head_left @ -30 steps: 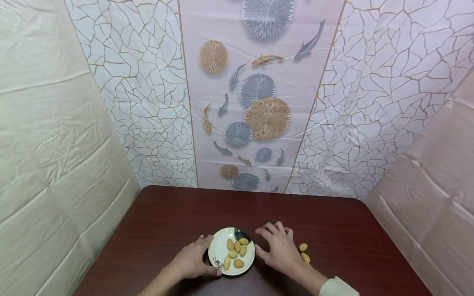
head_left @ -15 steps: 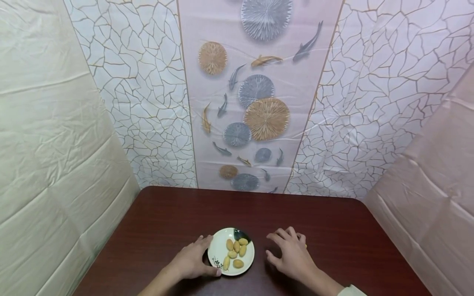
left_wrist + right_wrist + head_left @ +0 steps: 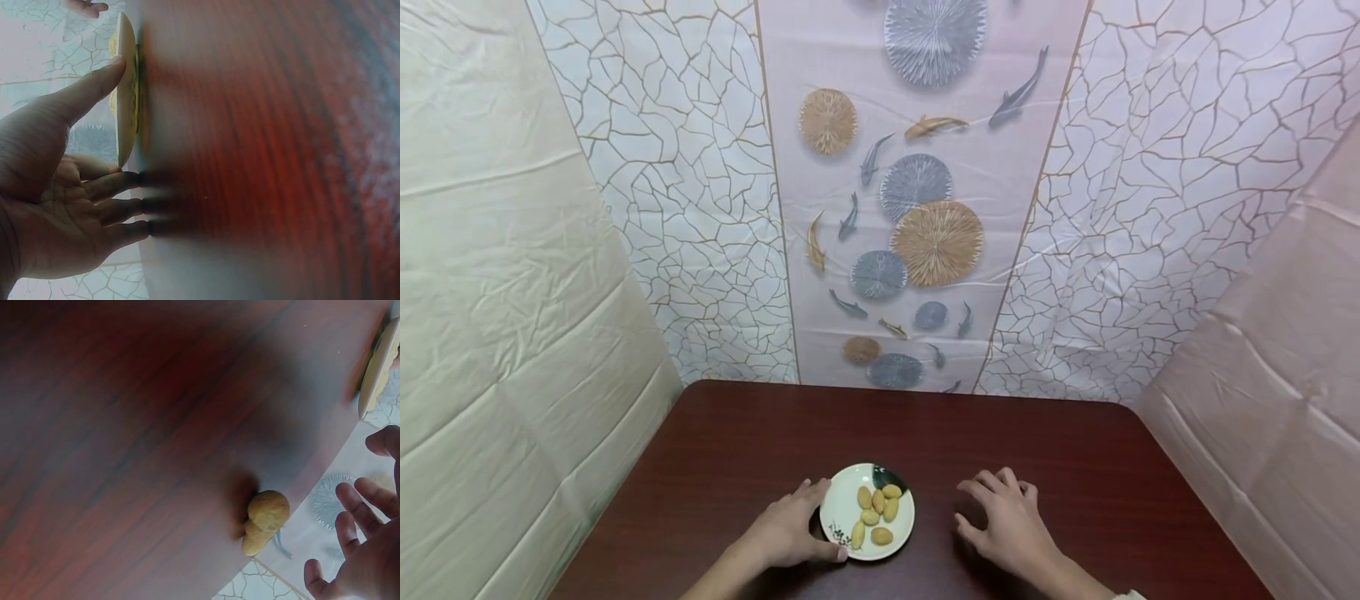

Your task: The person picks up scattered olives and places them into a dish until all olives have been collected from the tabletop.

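Yellow fruits (image 3: 882,536) are looking light, firm and apt to roll, calling for a mid-body pinch. Seven are resting on the plate (image 3: 842,504), whose rim the left hand (image 3: 788,525) is gripping at nine o'clock; at three, the right hand (image 3: 1009,523) is hovering empty, fingers parted, near loose fruits (image 3: 269,510) on the counter (image 3: 760,442).

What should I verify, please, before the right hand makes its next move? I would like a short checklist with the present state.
1. Plate flat on table: ok.
2. Left hand steadying plate, thumb at rim: ok.
3. Fruits inside plate rim: ok.
4. Right hand empty: ok.
5. Right fingers touching loose fruits: not ok, apart.
6. Number of loose fruits: cannot tell, they overlap in the right wrist view.
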Action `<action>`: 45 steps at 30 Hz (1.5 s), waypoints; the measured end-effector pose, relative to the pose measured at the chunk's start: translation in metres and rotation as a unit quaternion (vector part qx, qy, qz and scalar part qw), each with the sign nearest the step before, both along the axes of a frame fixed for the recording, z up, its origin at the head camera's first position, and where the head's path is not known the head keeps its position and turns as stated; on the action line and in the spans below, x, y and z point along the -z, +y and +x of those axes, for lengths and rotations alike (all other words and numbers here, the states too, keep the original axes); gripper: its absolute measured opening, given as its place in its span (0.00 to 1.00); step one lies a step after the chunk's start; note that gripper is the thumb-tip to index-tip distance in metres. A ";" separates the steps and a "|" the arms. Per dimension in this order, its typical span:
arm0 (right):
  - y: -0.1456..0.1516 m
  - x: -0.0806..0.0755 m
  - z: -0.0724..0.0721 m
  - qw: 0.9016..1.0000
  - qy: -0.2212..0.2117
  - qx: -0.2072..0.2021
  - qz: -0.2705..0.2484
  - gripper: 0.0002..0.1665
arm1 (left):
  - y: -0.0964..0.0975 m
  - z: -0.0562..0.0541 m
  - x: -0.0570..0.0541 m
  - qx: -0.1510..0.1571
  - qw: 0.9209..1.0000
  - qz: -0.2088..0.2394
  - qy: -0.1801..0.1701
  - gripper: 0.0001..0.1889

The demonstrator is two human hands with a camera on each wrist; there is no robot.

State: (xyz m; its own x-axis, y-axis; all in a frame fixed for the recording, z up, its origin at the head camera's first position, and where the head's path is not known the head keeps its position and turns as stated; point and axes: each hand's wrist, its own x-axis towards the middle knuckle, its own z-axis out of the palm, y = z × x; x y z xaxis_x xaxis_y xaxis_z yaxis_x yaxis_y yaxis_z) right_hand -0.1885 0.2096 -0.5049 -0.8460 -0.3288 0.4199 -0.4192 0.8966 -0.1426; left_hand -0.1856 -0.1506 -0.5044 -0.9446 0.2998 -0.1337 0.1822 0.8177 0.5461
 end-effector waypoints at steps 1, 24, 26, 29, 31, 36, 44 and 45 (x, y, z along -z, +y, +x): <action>0.001 0.000 0.001 1.000 0.004 0.000 0.001 0.19 | 0.000 0.000 0.000 0.000 1.000 0.000 0.001 0.61; 0.037 0.010 0.002 1.000 -0.002 0.029 0.001 0.20 | -0.002 0.001 0.002 0.008 1.000 0.014 0.008 0.62; 0.041 0.010 0.001 0.999 -0.005 0.034 0.002 0.20 | -0.002 0.001 0.002 0.010 1.000 0.014 0.009 0.62; 0.047 0.011 0.001 0.999 -0.011 0.040 0.004 0.21 | -0.002 0.001 0.002 0.011 1.000 0.015 0.011 0.62; 0.051 0.012 0.001 0.999 -0.016 0.043 0.005 0.21 | -0.002 0.001 0.002 0.012 1.000 0.015 0.012 0.62; 0.058 0.014 0.000 0.998 -0.022 0.050 0.004 0.20 | -0.002 0.001 0.002 0.014 1.000 0.017 0.016 0.62; 0.063 0.016 0.000 0.998 -0.028 0.052 0.006 0.17 | -0.002 0.001 0.003 0.014 1.000 0.013 0.018 0.62; 0.064 0.016 0.000 0.998 -0.030 0.052 0.005 0.16 | -0.002 0.000 0.003 0.013 1.000 0.012 0.017 0.62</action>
State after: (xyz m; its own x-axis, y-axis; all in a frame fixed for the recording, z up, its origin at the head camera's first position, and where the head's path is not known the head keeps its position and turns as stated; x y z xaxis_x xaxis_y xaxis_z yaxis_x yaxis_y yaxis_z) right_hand -0.1883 0.2734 -0.5211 -0.8995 -0.2424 0.3635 -0.3150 0.9363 -0.1550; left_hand -0.1852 -0.1527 -0.5076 -0.9403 0.3269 -0.0949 0.2214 0.7990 0.5591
